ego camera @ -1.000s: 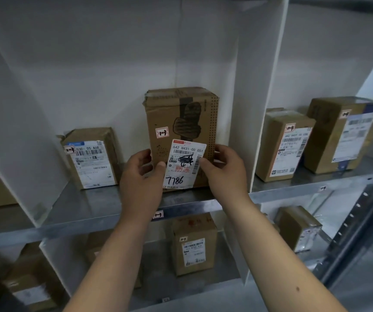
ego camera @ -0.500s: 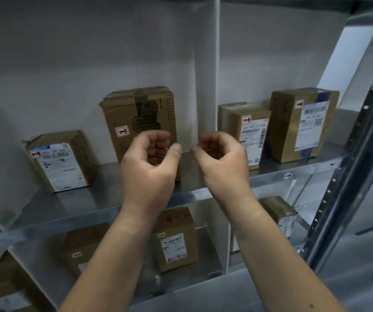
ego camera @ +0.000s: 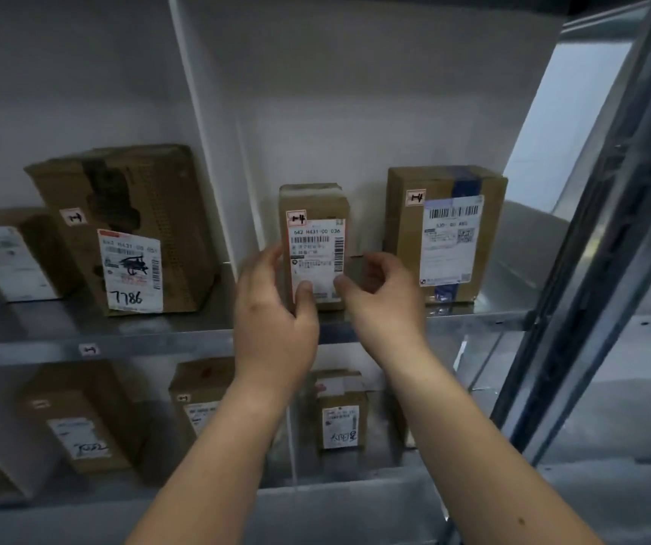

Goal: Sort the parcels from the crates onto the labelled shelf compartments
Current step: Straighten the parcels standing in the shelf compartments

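Standing upright near the front edge of the metal shelf (ego camera: 166, 338), the small cardboard parcel (ego camera: 315, 245) sits in the compartment right of the white divider (ego camera: 213, 159), just beside a larger blue-taped parcel (ego camera: 447, 238). The left hand (ego camera: 276, 324) grasps its left side, thumb on the label. The right hand (ego camera: 382, 304) has its thumb on the lower right front and its fingers curled beside it; whether it grips, I cannot tell.

Bare left hand (ego camera: 272, 328) and right hand (ego camera: 382, 304), forearms (ego camera: 213, 458) bare down to the frame edge. The right forearm (ego camera: 473, 446) has a small dark mole (ego camera: 520, 521) well below the hand (tiny faint mark also on back of left hand).
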Available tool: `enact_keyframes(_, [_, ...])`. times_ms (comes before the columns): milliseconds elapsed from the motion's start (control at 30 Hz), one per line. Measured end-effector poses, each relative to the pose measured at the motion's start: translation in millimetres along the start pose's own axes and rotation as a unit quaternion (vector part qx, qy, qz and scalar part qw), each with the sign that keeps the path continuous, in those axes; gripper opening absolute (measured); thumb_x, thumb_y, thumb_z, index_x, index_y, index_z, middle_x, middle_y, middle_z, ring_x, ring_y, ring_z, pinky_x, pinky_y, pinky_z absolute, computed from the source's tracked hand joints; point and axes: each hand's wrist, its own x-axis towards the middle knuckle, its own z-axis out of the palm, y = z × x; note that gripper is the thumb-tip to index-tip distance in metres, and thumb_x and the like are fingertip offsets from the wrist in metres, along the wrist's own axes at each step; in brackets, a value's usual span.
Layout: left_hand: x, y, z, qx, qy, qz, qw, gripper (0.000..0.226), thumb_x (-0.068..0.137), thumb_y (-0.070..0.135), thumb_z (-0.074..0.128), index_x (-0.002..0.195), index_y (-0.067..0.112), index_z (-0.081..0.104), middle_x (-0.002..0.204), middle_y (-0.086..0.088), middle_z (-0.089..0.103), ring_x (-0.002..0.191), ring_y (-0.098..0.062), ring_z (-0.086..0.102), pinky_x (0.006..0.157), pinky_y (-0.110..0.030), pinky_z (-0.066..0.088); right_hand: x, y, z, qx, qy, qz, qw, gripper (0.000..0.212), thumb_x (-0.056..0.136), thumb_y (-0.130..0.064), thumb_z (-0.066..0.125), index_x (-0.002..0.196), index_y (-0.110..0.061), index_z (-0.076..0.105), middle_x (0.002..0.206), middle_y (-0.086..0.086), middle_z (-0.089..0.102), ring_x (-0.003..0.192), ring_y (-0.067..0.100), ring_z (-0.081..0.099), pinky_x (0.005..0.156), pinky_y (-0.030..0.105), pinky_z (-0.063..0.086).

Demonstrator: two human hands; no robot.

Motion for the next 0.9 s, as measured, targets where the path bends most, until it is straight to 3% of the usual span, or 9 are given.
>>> enact_keyframes(100, [2.5, 0.6, 17.3, 0.016, -0.023, -0.037, 0.999, 0.048, 0.102, 0.015, 0.058, 0.143, 0.038, 0.045, 0.140, 0.019, 0.054, 0.131, -0.001, 0.052, 0.107, -0.028, 0.047, 10.5, 10.7, 0.9, 0.031, -0.032, 0.003, 0.999, 0.055, 0.093, -0.026, 0.076, 0.143, -0.024, 0.053, 0.131, -0.012, 0.064, 0.117, 0.004, 0.061, 0.094, 0.025, 0.052])
enact_keyframes(167, [9.3, 0.8, 26.0, 0.007, -0.026, -0.061, 0.998, 0.055, 0.103, 0.008, 0.054, 0.146, 0.038, 0.040, 0.138, 0.020, 0.054, 0.127, 0.005, 0.054, 0.104, -0.022, 0.049, 19.2, 13.5, 3.2, 0.074, -0.063, 0.011, 0.995, 0.045, 0.094, -0.021, 0.075, 0.133, -0.028, 0.054, 0.110, -0.024, 0.062, 0.098, -0.015, 0.061, 0.083, 0.011, 0.051])
enact_keyframes(233, [14.0, -1.4, 33.3, -0.007, -0.025, -0.082, 0.996, 0.058, 0.104, 0.006, 0.051, 0.148, 0.040, 0.034, 0.138, 0.022, 0.054, 0.123, 0.006, 0.056, 0.099, -0.017, 0.050, 28.8, 15.8, 7.0, 0.102, -0.080, 0.013, 0.992, 0.038, 0.094, -0.019, 0.075, 0.119, -0.037, 0.052, 0.097, -0.028, 0.059, 0.083, -0.021, 0.060, 0.072, 0.007, 0.048])
enact_keyframes(367, [16.8, -7.5, 39.6, 0.032, -0.011, -0.092, 0.995, 0.052, 0.105, 0.008, 0.050, 0.148, 0.033, 0.032, 0.130, 0.022, 0.052, 0.113, 0.006, 0.055, 0.082, -0.006, 0.047, 40.3, 23.7, 18.8, 0.089, -0.054, 0.005, 0.995, 0.015, 0.096, -0.018, 0.072, 0.102, -0.031, 0.067, 0.098, -0.019, 0.070, 0.096, -0.001, 0.068, 0.086, 0.026, 0.059])
enact_keyframes(467, [23.0, -11.5, 43.7, 0.051, 0.006, -0.107, 0.993, 0.049, 0.105, 0.009, 0.050, 0.146, 0.030, 0.034, 0.129, 0.016, 0.056, 0.113, 0.000, 0.058, 0.079, -0.008, 0.046, 50.9, 29.9, 24.1, 0.072, -0.024, 0.006, 0.997, 0.003, 0.096, -0.017, 0.072, 0.098, -0.018, 0.071, 0.094, -0.012, 0.072, 0.091, 0.006, 0.070, 0.079, 0.027, 0.059])
enact_keyframes(567, [31.5, -13.9, 48.7, 0.071, -0.005, -0.116, 0.991, 0.044, 0.104, 0.008, 0.052, 0.141, 0.027, 0.037, 0.136, 0.005, 0.063, 0.118, -0.011, 0.064, 0.077, -0.013, 0.048, 64.4, 34.2, 29.0, 0.076, -0.003, 0.022, 0.997, 0.004, 0.096, -0.014, 0.072, 0.098, -0.012, 0.071, 0.093, -0.007, 0.073, 0.089, 0.009, 0.070, 0.072, 0.022, 0.055])
enact_keyframes(667, [42.8, -18.0, 52.6, 0.074, -0.005, -0.132, 0.988, 0.041, 0.104, 0.009, 0.052, 0.139, 0.024, 0.037, 0.137, 0.000, 0.065, 0.119, -0.018, 0.066, 0.080, -0.021, 0.051, 77.0, 34.4, 39.0, 0.072, 0.001, 0.036, 0.997, 0.004, 0.095, -0.014, 0.073, 0.096, -0.011, 0.071, 0.094, -0.002, 0.075, 0.090, 0.014, 0.073, 0.074, 0.028, 0.059])
enact_keyframes(800, [53.5, -23.7, 54.9, 0.070, -0.008, -0.138, 0.988, 0.039, 0.104, 0.012, 0.053, 0.139, 0.021, 0.037, 0.134, -0.002, 0.066, 0.117, -0.021, 0.067, 0.081, -0.025, 0.050, 86.9, 33.3, 49.3, 0.065, 0.001, 0.043, 0.997, 0.007, 0.093, -0.014, 0.075, 0.090, -0.015, 0.069, 0.088, -0.004, 0.072, 0.088, 0.015, 0.072, 0.072, 0.027, 0.058])
enact_keyframes(900, [56.1, -27.6, 55.2, 0.060, -0.008, -0.139, 0.988, 0.041, 0.104, 0.010, 0.053, 0.139, 0.021, 0.036, 0.134, -0.002, 0.066, 0.117, -0.021, 0.066, 0.082, -0.026, 0.049, 89.4, 34.4, 53.2, 0.065, 0.007, 0.041, 0.997, 0.010, 0.091, -0.012, 0.076, 0.087, -0.015, 0.067, 0.086, -0.004, 0.072, 0.088, 0.017, 0.071, 0.079, 0.035, 0.060])
